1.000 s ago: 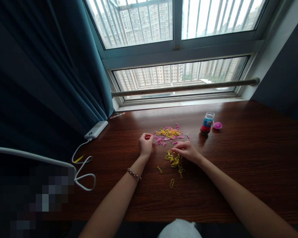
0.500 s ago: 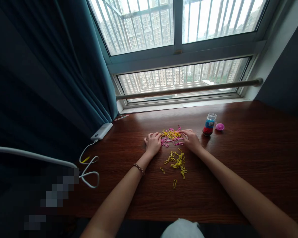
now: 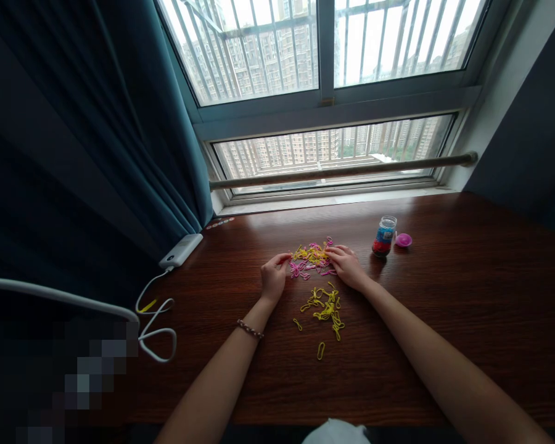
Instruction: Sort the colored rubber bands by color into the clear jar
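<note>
A mixed pile of pink and yellow rubber bands (image 3: 309, 261) lies on the wooden table between my hands. My left hand (image 3: 274, 275) is at the pile's left edge, thumb and index finger pinched together; whatever is between the tips is too small to make out. At the right edge, my right hand (image 3: 346, 266) has its fingertips closed in among the yellow bands, and I cannot see what they grip. Closer to me lies a looser group of yellow rubber bands (image 3: 327, 308). One single yellow band (image 3: 321, 351) sits nearer the front edge, another (image 3: 297, 324) to the left.
An uncapped clear jar (image 3: 384, 237) with a blue and red band stands at the right, beside a pink lid (image 3: 403, 240). At the left are a white power strip (image 3: 181, 250), its looped cable (image 3: 160, 333) and a blue curtain (image 3: 166, 154). A barred window is behind the table.
My left hand has lifted slightly and turned, its fingers going from spread on the table to a pinch. My right hand stays at the pile. The whole view has shifted a little.
</note>
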Available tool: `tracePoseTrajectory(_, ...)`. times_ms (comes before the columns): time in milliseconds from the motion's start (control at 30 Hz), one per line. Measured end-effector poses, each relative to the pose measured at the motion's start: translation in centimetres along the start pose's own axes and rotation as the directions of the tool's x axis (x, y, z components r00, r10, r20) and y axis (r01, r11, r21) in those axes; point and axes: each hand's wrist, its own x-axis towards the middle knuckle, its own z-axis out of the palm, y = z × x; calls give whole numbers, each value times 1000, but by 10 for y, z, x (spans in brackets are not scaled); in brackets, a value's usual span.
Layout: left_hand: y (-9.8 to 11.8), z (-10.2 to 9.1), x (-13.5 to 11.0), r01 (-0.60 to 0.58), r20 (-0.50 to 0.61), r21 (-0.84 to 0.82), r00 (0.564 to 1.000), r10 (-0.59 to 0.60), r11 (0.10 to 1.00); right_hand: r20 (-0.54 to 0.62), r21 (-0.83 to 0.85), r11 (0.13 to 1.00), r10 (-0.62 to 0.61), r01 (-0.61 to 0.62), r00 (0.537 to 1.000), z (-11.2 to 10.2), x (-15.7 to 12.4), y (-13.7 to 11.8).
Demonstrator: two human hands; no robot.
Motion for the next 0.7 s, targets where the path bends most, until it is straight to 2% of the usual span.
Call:
tracePoseTrajectory(100,10,1,-3,37,38,-111,999,-33,993,-107,157,988,24,-7,994,-6,1,-1)
tracePoseTrajectory(200,20,2,-6,62,89,-155,995,-48,986,-184,272,958,140,-86,973,-12,0,-3)
tracePoseTrajectory(300,28,3,-10,44,148,-143,989,-22,989,-178,378,901,295,-211,939,-15,-1,-3)
tracePoseTrajectory(400,36,6,-16,18,277,-125,961,17,992,-159,495,826,390,-268,907,-14,-1,1)
tracePoseTrajectory(467,41,8,-21,-42,385,-90,920,73,995,-167,541,799,409,-264,897,-12,0,4)
tracePoseTrajectory(567,47,11,-27,-197,542,-41,819,188,979,-182,583,773,423,-249,888,-10,1,8)
tracePoseTrajectory(633,48,12,-30,-282,615,-26,752,237,959,-179,611,753,430,-242,885,-9,1,9)
tracePoseTrajectory(700,47,14,-31,-334,659,-13,706,259,943,-167,629,739,432,-242,886,-9,2,9)
